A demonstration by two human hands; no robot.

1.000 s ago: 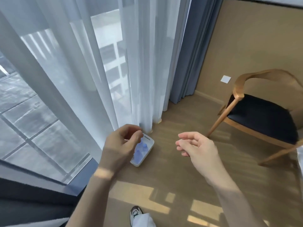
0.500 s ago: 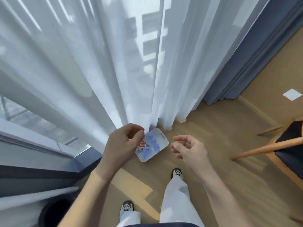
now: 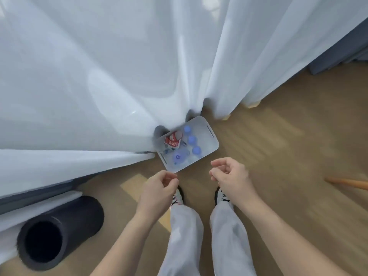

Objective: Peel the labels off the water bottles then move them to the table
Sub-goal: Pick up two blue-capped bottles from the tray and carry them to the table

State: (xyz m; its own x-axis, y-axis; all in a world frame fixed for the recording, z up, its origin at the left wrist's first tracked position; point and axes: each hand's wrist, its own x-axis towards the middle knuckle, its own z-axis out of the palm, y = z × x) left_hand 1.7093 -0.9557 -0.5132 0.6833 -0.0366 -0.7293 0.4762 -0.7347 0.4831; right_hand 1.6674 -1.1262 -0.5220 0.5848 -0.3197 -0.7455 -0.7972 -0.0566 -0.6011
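Note:
A white plastic bin (image 3: pixel 211 134) stands on the wooden floor, partly tucked under the sheer curtain. Inside it stand three clear water bottles with blue caps (image 3: pixel 191 139). Beside them is a bottle with a red label (image 3: pixel 172 140), and another bottle lies near the bin's front (image 3: pixel 177 157). My left hand (image 3: pixel 159 188) hovers just short of the bin's near corner, fingers loosely curled toward the thumb, nothing visible in it. My right hand (image 3: pixel 231 178) hangs to the right of it, also loosely curled and empty.
The white sheer curtain (image 3: pixel 119 76) drapes over the bin's far-left side. A black cylindrical container (image 3: pixel 59 232) lies open-mouthed at lower left. A wooden chair leg (image 3: pixel 348 183) pokes in at right. My shoes (image 3: pixel 221 196) stand just behind the bin.
The view has tilted down and come closer to the bin. Both hands now sit nearer than the bin instead of beside it, and the left hand no longer overlaps it.

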